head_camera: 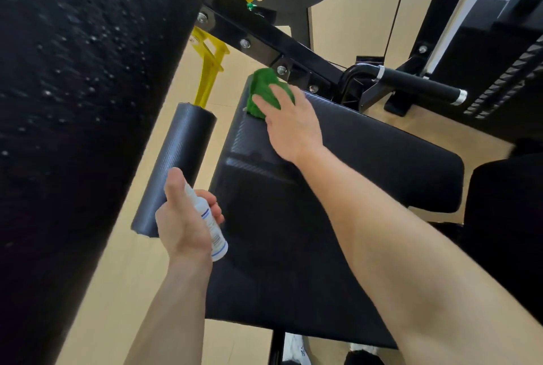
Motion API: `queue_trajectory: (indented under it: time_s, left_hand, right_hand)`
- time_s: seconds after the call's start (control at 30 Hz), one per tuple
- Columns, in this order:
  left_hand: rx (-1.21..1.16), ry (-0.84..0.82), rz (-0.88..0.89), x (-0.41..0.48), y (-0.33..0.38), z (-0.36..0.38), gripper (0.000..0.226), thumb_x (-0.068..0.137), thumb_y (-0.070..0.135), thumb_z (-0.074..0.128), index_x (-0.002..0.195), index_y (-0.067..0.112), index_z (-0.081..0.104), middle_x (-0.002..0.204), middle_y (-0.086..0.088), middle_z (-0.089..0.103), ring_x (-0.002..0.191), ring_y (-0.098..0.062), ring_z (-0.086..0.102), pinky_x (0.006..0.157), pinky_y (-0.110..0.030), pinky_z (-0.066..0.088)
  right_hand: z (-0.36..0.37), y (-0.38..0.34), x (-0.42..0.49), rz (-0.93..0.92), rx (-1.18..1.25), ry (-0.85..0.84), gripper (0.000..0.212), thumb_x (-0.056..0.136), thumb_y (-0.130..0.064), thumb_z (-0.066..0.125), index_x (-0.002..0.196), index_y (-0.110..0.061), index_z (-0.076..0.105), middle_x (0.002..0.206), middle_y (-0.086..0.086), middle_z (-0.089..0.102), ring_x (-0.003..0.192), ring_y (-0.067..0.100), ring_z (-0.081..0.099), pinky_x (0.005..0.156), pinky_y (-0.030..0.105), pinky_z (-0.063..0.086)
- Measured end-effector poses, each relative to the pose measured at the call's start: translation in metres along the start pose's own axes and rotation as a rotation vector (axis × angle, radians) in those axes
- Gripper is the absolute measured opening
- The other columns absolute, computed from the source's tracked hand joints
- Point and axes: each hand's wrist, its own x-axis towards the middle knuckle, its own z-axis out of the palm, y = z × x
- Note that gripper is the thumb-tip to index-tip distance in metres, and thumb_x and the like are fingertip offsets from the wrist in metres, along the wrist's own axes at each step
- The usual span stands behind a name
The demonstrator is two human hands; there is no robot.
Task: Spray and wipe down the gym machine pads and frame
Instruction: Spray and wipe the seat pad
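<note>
Cloth (262, 84) one, under right hand (291, 126); bottle (216, 237) one, left hand (182, 217).

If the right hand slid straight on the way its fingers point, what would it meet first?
Likely the black frame bar just past the seat pad, the green cloth under the right hand touching first; depth is unclear.
</note>
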Motion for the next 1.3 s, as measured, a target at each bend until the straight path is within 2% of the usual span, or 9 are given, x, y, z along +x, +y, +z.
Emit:
queue_trajectory:
  time_s: [0.2,0.27,0.37,0.47,0.57,0.67,0.87,1.13,1.3]
  left_hand:
    - [0.003,-0.109,-0.007,-0.010,-0.001,0.018,0.066,0.091,0.066,0.049,0.057,0.010,0.058,0.051,-0.006,0.056,0.047,-0.020,0.053,0.061,-0.036,0.048]
    - [0.085,-0.185,-0.004,-0.021,-0.002,0.032,0.068,0.092,0.066,0.048,0.054,0.012,0.060,0.051,-0.007,0.059,0.050,-0.021,0.056,0.063,-0.036,0.050]
    - [0.135,-0.382,-0.072,-0.038,-0.006,0.060,0.069,0.093,0.066,0.054,0.051,0.012,0.059,0.052,-0.007,0.057,0.048,-0.020,0.055,0.061,-0.035,0.047]
    - [0.178,-0.521,-0.120,-0.053,-0.013,0.093,0.069,0.094,0.066,0.055,0.051,0.012,0.060,0.052,-0.006,0.057,0.048,-0.017,0.054,0.062,-0.034,0.048]
    - [0.270,-0.613,-0.128,-0.067,-0.018,0.129,0.069,0.094,0.069,0.054,0.061,0.010,0.065,0.054,-0.005,0.061,0.051,-0.016,0.058,0.061,-0.032,0.052]
    - [0.387,-0.690,-0.106,-0.076,-0.022,0.163,0.065,0.095,0.068,0.055,0.069,0.010,0.067,0.057,-0.001,0.064,0.052,-0.014,0.060,0.059,-0.029,0.053]
    - [0.555,-0.687,-0.001,-0.074,-0.038,0.195,0.057,0.087,0.060,0.053,0.063,0.011,0.066,0.052,0.000,0.064,0.052,-0.020,0.060,0.087,-0.049,0.062]
    - [0.737,-1.016,0.156,-0.098,-0.040,0.213,0.062,0.092,0.061,0.055,0.060,0.008,0.064,0.050,-0.003,0.061,0.049,-0.021,0.057,0.079,-0.043,0.059]
    - [0.803,-0.827,0.229,-0.097,-0.033,0.211,0.067,0.092,0.068,0.049,0.064,0.012,0.070,0.052,0.001,0.068,0.053,-0.020,0.065,0.084,-0.043,0.060]
  right_hand:
    - [0.023,-0.050,-0.184,-0.354,0.205,-0.078,0.051,0.094,-0.026,0.047,0.141,-0.042,0.053,0.152,-0.007,0.046,0.141,0.034,0.038,0.113,0.047,0.035]
    - [0.019,-0.038,-0.210,-0.309,0.203,-0.040,0.049,0.094,-0.023,0.052,0.137,-0.044,0.056,0.148,-0.009,0.049,0.135,0.032,0.044,0.107,0.045,0.042]
    - [0.005,-0.011,-0.214,0.174,0.347,0.069,0.050,0.090,-0.012,0.064,0.131,-0.040,0.063,0.139,-0.008,0.055,0.116,0.025,0.050,0.094,0.041,0.051]
    - [-0.032,0.027,-0.214,0.808,0.783,0.214,0.049,0.093,-0.010,0.063,0.133,-0.037,0.060,0.133,-0.012,0.057,0.119,0.012,0.054,0.105,0.039,0.048]
    - [-0.075,0.042,-0.231,1.003,0.959,0.484,0.045,0.096,-0.013,0.062,0.130,-0.042,0.058,0.129,-0.015,0.060,0.118,0.003,0.057,0.105,0.033,0.049]
    - [-0.101,0.037,-0.254,0.996,0.987,0.598,0.047,0.097,-0.016,0.064,0.120,-0.055,0.054,0.131,-0.016,0.058,0.123,0.004,0.055,0.104,0.030,0.047]
    - [-0.108,0.043,-0.288,1.055,0.969,0.667,0.046,0.096,-0.011,0.065,0.127,-0.044,0.058,0.130,-0.016,0.059,0.118,-0.004,0.057,0.093,0.015,0.049]
    - [-0.117,0.050,-0.290,1.028,0.887,0.738,0.046,0.094,-0.010,0.067,0.125,-0.043,0.059,0.129,-0.015,0.057,0.120,-0.001,0.056,0.090,0.009,0.047]
    - [-0.109,0.071,-0.262,1.011,0.787,0.677,0.049,0.097,-0.013,0.062,0.141,-0.032,0.052,0.135,-0.010,0.050,0.120,-0.001,0.051,0.092,0.006,0.041]
